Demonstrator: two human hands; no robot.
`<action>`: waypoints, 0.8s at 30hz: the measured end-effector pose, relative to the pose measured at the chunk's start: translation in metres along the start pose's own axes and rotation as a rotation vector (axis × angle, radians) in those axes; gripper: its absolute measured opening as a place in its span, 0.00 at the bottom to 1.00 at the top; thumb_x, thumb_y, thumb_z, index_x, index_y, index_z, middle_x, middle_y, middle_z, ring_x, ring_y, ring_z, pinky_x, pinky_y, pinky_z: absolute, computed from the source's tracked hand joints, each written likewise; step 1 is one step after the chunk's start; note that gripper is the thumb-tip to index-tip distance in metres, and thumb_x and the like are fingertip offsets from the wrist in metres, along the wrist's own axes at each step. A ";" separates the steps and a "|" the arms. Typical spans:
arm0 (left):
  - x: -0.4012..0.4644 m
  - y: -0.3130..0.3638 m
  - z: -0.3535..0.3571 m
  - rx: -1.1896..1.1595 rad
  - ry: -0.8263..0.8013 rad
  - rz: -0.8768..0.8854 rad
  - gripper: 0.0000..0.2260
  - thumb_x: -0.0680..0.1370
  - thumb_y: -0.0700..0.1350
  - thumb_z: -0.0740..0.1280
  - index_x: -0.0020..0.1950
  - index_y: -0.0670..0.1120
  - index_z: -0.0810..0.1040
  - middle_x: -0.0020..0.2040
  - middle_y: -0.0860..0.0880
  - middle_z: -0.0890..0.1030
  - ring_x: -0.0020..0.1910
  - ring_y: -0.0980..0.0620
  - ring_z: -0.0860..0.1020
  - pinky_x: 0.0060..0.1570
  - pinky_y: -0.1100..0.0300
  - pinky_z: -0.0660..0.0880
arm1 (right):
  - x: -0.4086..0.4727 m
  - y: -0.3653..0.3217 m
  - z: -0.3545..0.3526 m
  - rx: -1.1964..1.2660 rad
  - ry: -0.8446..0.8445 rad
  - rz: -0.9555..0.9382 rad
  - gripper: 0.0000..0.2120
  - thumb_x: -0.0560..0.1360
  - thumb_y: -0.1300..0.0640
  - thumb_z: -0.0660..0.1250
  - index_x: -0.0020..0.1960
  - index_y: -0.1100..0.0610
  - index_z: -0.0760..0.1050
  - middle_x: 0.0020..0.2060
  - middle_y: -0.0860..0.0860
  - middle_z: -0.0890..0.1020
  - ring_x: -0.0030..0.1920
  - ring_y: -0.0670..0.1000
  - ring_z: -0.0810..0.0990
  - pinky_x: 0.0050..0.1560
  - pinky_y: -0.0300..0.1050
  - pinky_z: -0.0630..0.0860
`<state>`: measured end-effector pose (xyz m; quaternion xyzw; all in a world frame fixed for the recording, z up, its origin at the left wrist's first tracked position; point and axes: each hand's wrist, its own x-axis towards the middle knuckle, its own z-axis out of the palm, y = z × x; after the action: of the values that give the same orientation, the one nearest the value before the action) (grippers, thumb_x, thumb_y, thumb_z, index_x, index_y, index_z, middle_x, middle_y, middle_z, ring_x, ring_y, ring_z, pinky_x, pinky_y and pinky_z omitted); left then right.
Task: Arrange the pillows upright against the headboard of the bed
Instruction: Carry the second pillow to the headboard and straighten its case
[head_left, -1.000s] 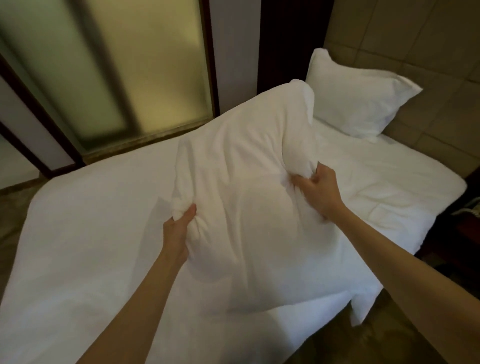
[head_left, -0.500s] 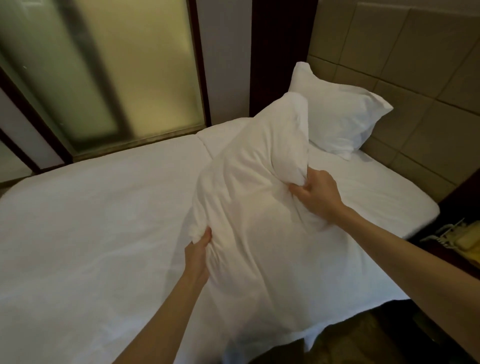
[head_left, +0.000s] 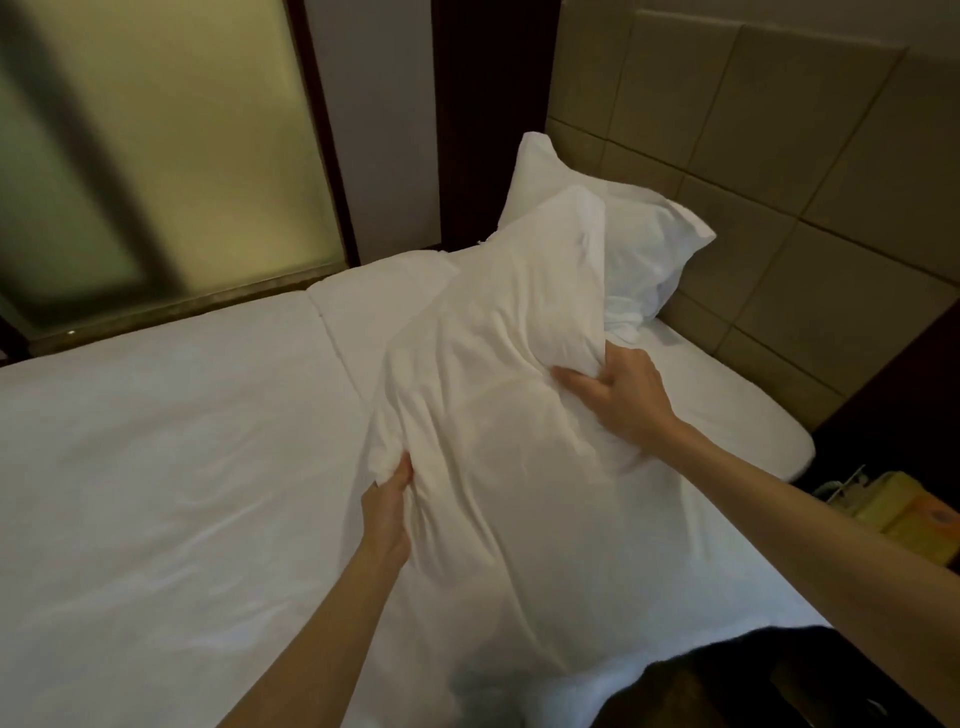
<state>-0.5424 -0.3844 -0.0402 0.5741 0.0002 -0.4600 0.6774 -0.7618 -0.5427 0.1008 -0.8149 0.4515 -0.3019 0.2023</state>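
Closer to the headboard (head_left: 810, 156) now, the held pillow (head_left: 498, 374) overlaps the propped pillow (head_left: 649, 244) at one o'clock; left hand (head_left: 387, 506) and right hand (head_left: 615, 389) each clench its fabric.

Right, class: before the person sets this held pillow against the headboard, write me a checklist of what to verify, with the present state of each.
1. Left hand grips the held pillow at its near edge: ok.
2. Right hand grips its right side: ok.
3. Other pillow already leans on the headboard: ok.
4. Held pillow upright against the headboard: not ok, it is slanted over the bed and in both hands.
5. Free space along the headboard beside the other pillow: ok, bare sheet shows on the near side.
6. Held pillow touches the other pillow: cannot tell, they overlap in view.
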 end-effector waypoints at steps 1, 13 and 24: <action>0.011 -0.002 0.016 0.004 -0.003 -0.011 0.27 0.70 0.50 0.75 0.65 0.40 0.76 0.58 0.42 0.82 0.55 0.43 0.80 0.60 0.45 0.75 | 0.012 0.010 -0.003 0.001 0.013 -0.003 0.26 0.69 0.40 0.70 0.28 0.54 0.60 0.21 0.47 0.66 0.24 0.49 0.66 0.28 0.44 0.59; 0.086 -0.015 0.218 0.093 -0.124 -0.070 0.27 0.71 0.51 0.73 0.66 0.41 0.75 0.59 0.43 0.81 0.53 0.48 0.81 0.51 0.54 0.78 | 0.149 0.144 -0.090 -0.123 0.069 -0.017 0.26 0.71 0.41 0.70 0.33 0.65 0.71 0.25 0.60 0.77 0.24 0.54 0.72 0.27 0.43 0.61; 0.114 -0.100 0.430 0.138 -0.173 -0.181 0.26 0.75 0.51 0.68 0.68 0.38 0.72 0.64 0.41 0.78 0.59 0.44 0.78 0.58 0.51 0.74 | 0.252 0.297 -0.217 -0.365 0.046 -0.228 0.26 0.73 0.41 0.68 0.33 0.65 0.72 0.27 0.62 0.78 0.29 0.64 0.76 0.32 0.49 0.65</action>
<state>-0.7662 -0.7814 -0.0315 0.5750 -0.0381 -0.5657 0.5898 -0.9871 -0.9230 0.1601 -0.8769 0.4079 -0.2543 0.0054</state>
